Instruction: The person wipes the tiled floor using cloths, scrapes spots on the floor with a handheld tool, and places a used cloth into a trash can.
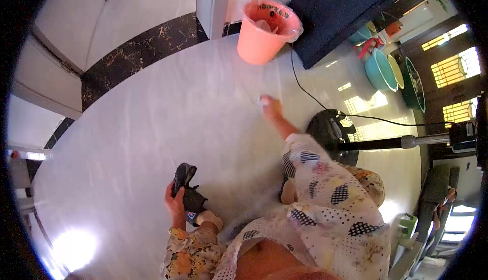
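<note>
My left hand [175, 203] grips a black shoe [183, 177] low at the left, its fingers wrapped round the side, close to my bent knee. Just beside it lies a dark cloth-like piece [194, 198], which I cannot make out fully. My right hand [271, 106] is stretched out over the floor at the centre, closed on something small and white [263, 100], perhaps a crumpled tissue. Beyond that hand stands a pink bin [259, 41] with a clear plastic liner and some white paper inside.
A black cable [305, 91] crosses the floor from the dark-draped table [330, 16] toward a pole [378, 144] on a round black base [325, 127]. Teal and green basins [380, 70] stand at the upper right. A doorway with a dark marble threshold [137, 51] is at the upper left.
</note>
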{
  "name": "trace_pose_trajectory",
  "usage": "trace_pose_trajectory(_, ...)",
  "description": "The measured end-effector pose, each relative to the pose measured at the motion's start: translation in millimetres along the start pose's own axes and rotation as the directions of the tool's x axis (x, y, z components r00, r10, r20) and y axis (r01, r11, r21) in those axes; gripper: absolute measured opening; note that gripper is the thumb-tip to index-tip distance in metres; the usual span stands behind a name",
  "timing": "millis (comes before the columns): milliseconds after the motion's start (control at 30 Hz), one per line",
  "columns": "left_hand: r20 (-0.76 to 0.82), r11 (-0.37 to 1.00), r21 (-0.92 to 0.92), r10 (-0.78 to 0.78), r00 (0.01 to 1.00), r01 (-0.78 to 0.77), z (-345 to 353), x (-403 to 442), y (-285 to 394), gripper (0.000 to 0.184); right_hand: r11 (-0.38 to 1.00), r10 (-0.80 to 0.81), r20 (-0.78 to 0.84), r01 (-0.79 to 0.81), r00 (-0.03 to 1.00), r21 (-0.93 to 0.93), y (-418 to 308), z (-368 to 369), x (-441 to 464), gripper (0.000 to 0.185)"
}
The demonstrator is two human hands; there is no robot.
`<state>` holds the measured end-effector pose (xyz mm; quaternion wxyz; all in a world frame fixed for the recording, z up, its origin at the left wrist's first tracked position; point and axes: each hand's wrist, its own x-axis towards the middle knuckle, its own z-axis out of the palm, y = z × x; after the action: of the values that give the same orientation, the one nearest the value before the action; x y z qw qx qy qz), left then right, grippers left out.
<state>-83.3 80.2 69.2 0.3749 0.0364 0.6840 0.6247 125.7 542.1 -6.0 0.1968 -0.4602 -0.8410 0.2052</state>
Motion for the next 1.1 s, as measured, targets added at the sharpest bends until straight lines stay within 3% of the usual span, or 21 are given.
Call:
trace_pose_trajectory(100,-0.008,0.998,-0.057,-0.021,1.0,0.02,0,0,-5,0.043,0.992,-0.124,-0.208,0.122,0.97,-0.02,-82,-117,86,0.044)
trace_pose_trajectory(133,-0.003,0.994,-0.103,-0.033,0.999,0.032,1,-5,-4,0.043,0.963,-0.162,-0.361,0.227,0.918,0.143,-125,-161,105,0.048)
trace_pose_trajectory(167,0.004,0.988,-0.15,-0.04,0.999,0.04,2,-8,-2,0.043,0.988,-0.091,-0.398,0.133,0.913,0.08,-148,-198,124,0.051)
trace_pose_trajectory(200,0.012,0.979,-0.197,-0.047,0.999,0.049,3,-10,0,0.043,0.937,-0.281,-0.58,0.35,0.764,0.007,-158,-225,146,0.044)
trace_pose_trajectory(267,-0.01,0.989,-0.139,-0.058,0.998,0.056,5,-11,3,0.043,0.943,-0.266,-0.686,0.332,0.677,-0.038,-197,-273,175,0.034)
trace_pose_trajectory(333,-0.023,0.997,-0.067,-0.036,0.999,0.034,6,-9,6,0.044,0.849,-0.359,-0.831,0.518,0.424,-0.102,-210,-295,209,0.027)
trace_pose_trajectory(367,-0.02,1.0,-0.024,-0.015,1.0,0.014,7,-8,8,0.044,0.798,-0.466,-0.843,0.539,0.267,-0.27,-203,-291,229,0.021)
trace_pose_trajectory(400,-0.016,1.0,0.023,0.002,1.0,-0.002,5,-10,8,0.044,0.811,-0.564,-0.713,0.443,0.416,-0.382,-170,-277,255,0.02)
trace_pose_trajectory(467,-0.037,1.0,0.014,0.0,0.999,0.001,6,-10,9,0.041,0.946,-0.324,-0.676,0.227,0.661,-0.231,-119,-247,282,0.024)
trace_pose_trajectory(567,-0.04,1.0,-0.021,-0.007,0.999,0.006,6,-14,15,0.039,1.0,-0.017,-0.819,0.002,0.574,-0.019,-123,-249,286,0.033)
trace_pose_trajectory(600,-0.026,0.999,-0.028,-0.028,0.999,0.027,6,-18,16,0.038,0.974,-0.176,-0.813,0.22,0.555,-0.061,-121,-255,275,0.037)
trace_pose_trajectory(667,-0.012,0.996,-0.061,-0.06,0.998,0.059,5,-15,14,0.038,0.939,-0.338,-0.767,0.244,0.546,-0.24,-100,-260,269,0.038)
trace_pose_trajectory(700,-0.009,0.993,-0.07,-0.096,0.995,0.095,3,-15,11,0.037,0.872,-0.405,-0.657,0.052,0.636,-0.486,-50,-275,310,0.036)
trace_pose_trajectory(733,0.021,0.994,-0.075,-0.075,0.997,0.077,3,-16,5,0.036,0.702,-0.417,-0.519,-0.098,0.746,-0.706,8,-278,330,0.035)
trace_pose_trajectory(800,0.029,0.997,-0.02,-0.068,0.997,0.069,14,-24,18,0.036,0.355,-0.392,-0.253,-0.108,0.885,-0.929,-14,-286,283,0.028)
trace_pose_trajectory(867,0.028,0.989,-0.073,-0.13,0.991,0.132,24,-31,22,0.038,0.497,-0.673,-0.24,0.187,0.699,-0.848,-33,-301,234,0.024)
trace_pose_trajectory(900,0.031,0.988,-0.074,-0.131,0.991,0.133,24,-34,16,0.039,0.775,-0.434,-0.289,0.189,0.854,-0.603,-45,-304,193,0.025)
trace_pose_trajectory(933,0.037,0.99,-0.078,-0.119,0.992,0.122,28,-34,9,0.041,0.952,-0.17,-0.249,0.093,0.953,-0.293,-62,-312,152,0.027)
trace_pose_trajectory(967,0.047,0.992,-0.082,-0.095,0.994,0.098,28,-36,14,0.042,0.997,0.078,-0.13,-0.074,0.988,0.039,-71,-321,131,0.028)
trace_pose_trajectory(1067,0.013,0.99,0.14,-0.031,0.999,0.029,20,-34,13,0.043,0.906,0.055,0.088,-0.013,0.995,-0.424,33,-322,50,0.046)
trace_pose_trajectory(1100,0.065,0.976,0.219,-0.013,0.998,-0.001,20,-35,19,0.044,0.968,0.15,0.059,-0.134,0.987,-0.212,20,-323,17,0.038)
